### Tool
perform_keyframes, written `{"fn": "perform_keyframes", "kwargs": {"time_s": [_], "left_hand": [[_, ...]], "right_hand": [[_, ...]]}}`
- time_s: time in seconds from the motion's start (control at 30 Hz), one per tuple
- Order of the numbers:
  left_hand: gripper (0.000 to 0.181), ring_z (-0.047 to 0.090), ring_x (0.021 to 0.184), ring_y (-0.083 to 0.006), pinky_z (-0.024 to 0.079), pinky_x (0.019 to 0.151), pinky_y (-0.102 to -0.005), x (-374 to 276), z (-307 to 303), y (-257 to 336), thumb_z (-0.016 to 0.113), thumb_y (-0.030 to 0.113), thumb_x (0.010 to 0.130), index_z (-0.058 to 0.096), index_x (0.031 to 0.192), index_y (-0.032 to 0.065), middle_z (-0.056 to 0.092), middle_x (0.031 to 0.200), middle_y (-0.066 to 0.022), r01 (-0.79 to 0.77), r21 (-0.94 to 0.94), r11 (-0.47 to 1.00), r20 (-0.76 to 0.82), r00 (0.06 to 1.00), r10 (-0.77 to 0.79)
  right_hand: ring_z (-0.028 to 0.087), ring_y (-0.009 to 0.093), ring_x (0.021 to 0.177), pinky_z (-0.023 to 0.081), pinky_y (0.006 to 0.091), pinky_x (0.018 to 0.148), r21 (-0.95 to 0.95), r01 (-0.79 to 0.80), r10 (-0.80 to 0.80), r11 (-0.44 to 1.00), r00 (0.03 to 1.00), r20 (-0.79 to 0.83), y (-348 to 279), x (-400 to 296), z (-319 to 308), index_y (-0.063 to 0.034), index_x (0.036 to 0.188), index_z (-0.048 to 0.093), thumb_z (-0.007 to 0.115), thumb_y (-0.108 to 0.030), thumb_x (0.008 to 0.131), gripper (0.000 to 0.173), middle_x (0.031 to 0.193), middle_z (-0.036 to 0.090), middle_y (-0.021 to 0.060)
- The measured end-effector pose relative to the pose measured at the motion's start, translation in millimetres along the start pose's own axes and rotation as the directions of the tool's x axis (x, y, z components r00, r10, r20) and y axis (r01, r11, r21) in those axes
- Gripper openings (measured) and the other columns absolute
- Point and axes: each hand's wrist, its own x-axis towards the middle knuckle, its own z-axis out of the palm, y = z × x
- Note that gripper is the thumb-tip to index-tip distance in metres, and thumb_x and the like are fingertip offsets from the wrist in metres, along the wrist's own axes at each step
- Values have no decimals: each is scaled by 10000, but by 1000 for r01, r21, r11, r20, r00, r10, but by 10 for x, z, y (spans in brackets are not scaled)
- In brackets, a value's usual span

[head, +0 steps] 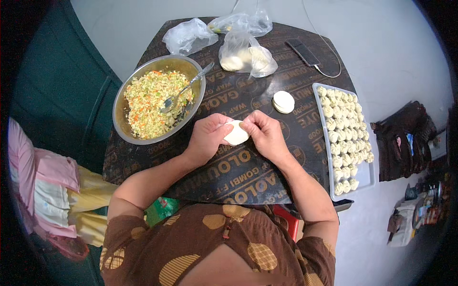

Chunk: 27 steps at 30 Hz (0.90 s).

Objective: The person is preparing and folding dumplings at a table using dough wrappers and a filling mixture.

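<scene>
Between my two hands, above the dark printed tabletop, is a round white dough wrapper (237, 133). My left hand (209, 135) pinches its left edge between thumb and fingers. The upper right edge is gripped by my right hand (264, 133). No filling shows on the wrapper. Just beyond my right hand lies a short stack of round dough wrappers (283, 102). To the left of my left hand stands a steel bowl (121, 130) of chopped vegetable filling (154, 103), mostly pale with orange and green bits. A metal spoon (189, 84) rests in it, its handle over the rim.
A plastic tray (363, 178) with rows of pleated buns (343, 125) sits at the table's right edge. At the back are a clear bag of dough wrappers (247, 59), other plastic bags (189, 35), and a phone (303, 52) on a white cable (331, 76).
</scene>
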Motion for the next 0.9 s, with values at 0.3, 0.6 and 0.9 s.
{"fn": "perform_keyframes", "kwargs": {"time_s": [0.3,0.6,0.9], "left_hand": [[157,646,823,-144,569,699,-277,3,-34,-18,522,83,939,591,1018,-34,648,960,-97,-10,-183,983,5,1000,11],[180,666,817,-189,568,682,-301,-5,-21,21,538,122,930,592,996,-36,662,920,-114,0,-122,993,34,999,5],[197,658,887,-211,589,766,-349,2,19,33,572,10,876,547,1061,-52,633,1010,-146,53,-158,986,90,995,-39]], "right_hand": [[485,61,672,434,263,600,112,-109,106,988,994,29,52,5,-9,9,818,569,628,-108,891,150,678,561,27],[465,53,679,417,244,600,163,-111,102,980,993,63,6,-5,9,-3,821,562,616,-120,908,155,696,538,-15],[486,49,697,427,239,607,283,-179,175,943,984,38,16,-4,36,-7,828,565,627,-124,903,153,724,567,-12]]}}
